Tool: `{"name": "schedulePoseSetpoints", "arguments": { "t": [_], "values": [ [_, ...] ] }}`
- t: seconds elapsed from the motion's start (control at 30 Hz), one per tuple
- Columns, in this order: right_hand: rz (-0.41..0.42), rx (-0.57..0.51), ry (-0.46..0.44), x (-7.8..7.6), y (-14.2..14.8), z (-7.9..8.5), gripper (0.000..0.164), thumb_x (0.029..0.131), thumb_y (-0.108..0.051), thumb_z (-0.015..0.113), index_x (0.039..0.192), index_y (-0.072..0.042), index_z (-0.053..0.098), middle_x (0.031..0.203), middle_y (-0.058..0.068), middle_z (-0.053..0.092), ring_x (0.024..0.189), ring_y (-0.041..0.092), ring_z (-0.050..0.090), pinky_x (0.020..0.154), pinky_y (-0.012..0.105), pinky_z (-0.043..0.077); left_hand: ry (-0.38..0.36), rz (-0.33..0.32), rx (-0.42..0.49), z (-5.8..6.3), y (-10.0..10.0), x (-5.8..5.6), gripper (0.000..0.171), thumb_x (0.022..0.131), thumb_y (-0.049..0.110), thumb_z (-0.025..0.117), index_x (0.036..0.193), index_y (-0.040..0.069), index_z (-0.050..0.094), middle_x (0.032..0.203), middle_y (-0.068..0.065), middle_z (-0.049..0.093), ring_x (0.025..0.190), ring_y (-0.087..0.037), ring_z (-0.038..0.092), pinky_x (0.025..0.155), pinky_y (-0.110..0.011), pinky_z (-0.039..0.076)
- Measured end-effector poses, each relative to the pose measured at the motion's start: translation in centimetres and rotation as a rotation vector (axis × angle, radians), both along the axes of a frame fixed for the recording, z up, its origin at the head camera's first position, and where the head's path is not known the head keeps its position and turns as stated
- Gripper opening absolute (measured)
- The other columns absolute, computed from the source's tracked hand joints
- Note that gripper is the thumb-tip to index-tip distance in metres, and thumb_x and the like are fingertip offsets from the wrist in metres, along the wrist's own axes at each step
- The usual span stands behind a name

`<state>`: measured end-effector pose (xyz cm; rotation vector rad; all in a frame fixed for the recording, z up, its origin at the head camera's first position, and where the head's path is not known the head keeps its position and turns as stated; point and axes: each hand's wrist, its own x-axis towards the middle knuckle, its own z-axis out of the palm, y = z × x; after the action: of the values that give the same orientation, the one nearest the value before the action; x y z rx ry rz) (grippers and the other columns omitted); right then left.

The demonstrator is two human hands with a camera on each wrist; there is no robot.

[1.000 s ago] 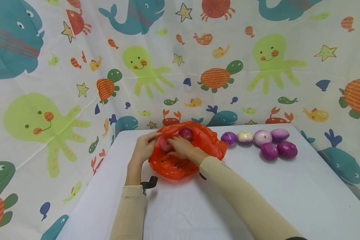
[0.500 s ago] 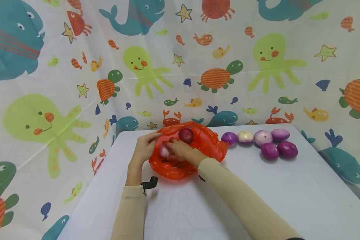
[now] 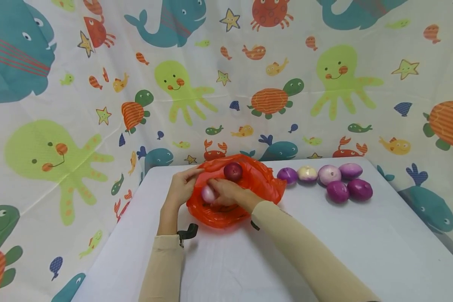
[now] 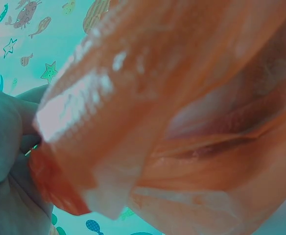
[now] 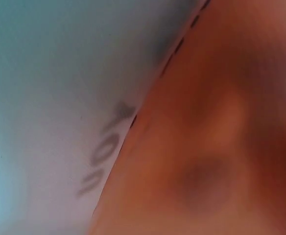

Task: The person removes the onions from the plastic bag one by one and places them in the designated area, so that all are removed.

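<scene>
An orange plastic bag [image 3: 262, 184] lies open on the white table [image 3: 226, 260]. My left hand [image 3: 181, 187] pinches the bag's left rim, and the left wrist view shows its fingers [image 4: 8, 142] clamped on the orange film [image 4: 182, 112]. My right hand [image 3: 228, 193] reaches inside the bag, its fingers curled round a pale pink onion [image 3: 207, 194]. A dark red onion [image 3: 233, 171] sits in the bag at its far side. The right wrist view is only a blur of the bag [image 5: 216, 127] and the table [image 5: 59, 98].
Several purple and pale onions [image 3: 337, 191] lie in two rows on the table right of the bag, the nearest one [image 3: 287, 175] just beside its edge. A sea-creature printed curtain [image 3: 272, 96] closes off the back and both sides.
My right hand has shifted a little inside the bag, and the pale onion now shows at its fingertips. The left hand has kept its hold on the rim.
</scene>
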<state>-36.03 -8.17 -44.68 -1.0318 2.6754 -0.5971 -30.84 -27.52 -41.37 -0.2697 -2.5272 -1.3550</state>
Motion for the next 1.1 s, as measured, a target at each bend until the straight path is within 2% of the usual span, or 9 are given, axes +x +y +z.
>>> {"name": "schedulePoseSetpoints", "arguments": {
  "t": [0.33,0.57,0.9,1.1],
  "values": [
    [0.004,-0.103,0.059,0.2,1.4,0.2,0.082,0.084,-0.035,0.087,0.155,-0.024,0.047,0.147,0.001,0.052,0.133,0.022,0.052,0.108,0.047,0.055,-0.029,-0.003,0.021,-0.3,-0.4,0.0,0.032,0.106,0.015,0.057,0.133,0.021,0.073,0.140,-0.008,0.068,0.129,-0.038,0.063,0.100,-0.051,0.058],
    [-0.031,-0.193,0.089,0.5,3.1,0.4,0.085,0.083,-0.030,0.087,0.156,-0.026,0.046,0.154,0.001,0.048,0.140,0.024,0.046,0.108,0.049,0.055,-0.037,-0.003,0.026,-0.2,-0.3,0.0,0.033,0.106,0.014,0.057,0.133,0.020,0.073,0.139,-0.009,0.068,0.124,-0.035,0.066,0.099,-0.052,0.059],
    [-0.077,-0.404,0.193,1.7,5.7,0.3,0.084,0.077,-0.026,0.089,0.152,-0.023,0.051,0.147,0.001,0.052,0.134,0.022,0.049,0.104,0.049,0.057,-0.029,0.002,0.027,-0.1,-0.1,0.0,0.035,0.106,0.010,0.055,0.134,0.018,0.072,0.142,-0.010,0.066,0.123,-0.034,0.067,0.099,-0.050,0.059],
    [-0.097,-0.463,0.229,2.3,7.1,-0.1,0.081,0.078,-0.029,0.089,0.150,-0.024,0.054,0.146,0.001,0.054,0.132,0.022,0.052,0.105,0.050,0.056,-0.020,-0.005,0.026,0.0,0.0,0.0,0.034,0.105,0.009,0.055,0.133,0.017,0.073,0.141,-0.011,0.067,0.122,-0.035,0.068,0.099,-0.051,0.059]
  ]
}}
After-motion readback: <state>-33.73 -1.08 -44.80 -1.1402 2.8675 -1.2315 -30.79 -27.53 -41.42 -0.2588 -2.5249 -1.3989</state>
